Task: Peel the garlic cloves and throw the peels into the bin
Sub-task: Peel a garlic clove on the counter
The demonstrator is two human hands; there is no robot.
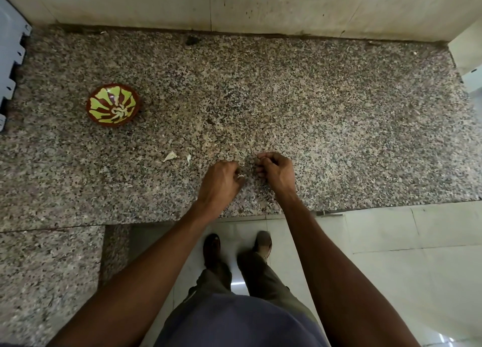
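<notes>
Garlic clove (240, 176) in left grip (221, 179)

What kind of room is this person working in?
Probably a home kitchen: a speckled granite counter against a pale wall, a painted bowl holding peeled garlic, and loose garlic bits beside the left hand and right hand.

Single head cam, wide-angle, looks steeply down, close over granite counter (313, 112) & floor (404, 268).

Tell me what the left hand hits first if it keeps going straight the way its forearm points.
Probably nothing soon: beyond the left hand lies only bare granite counter, then the back wall. The right hand sits just beside that line.
</notes>
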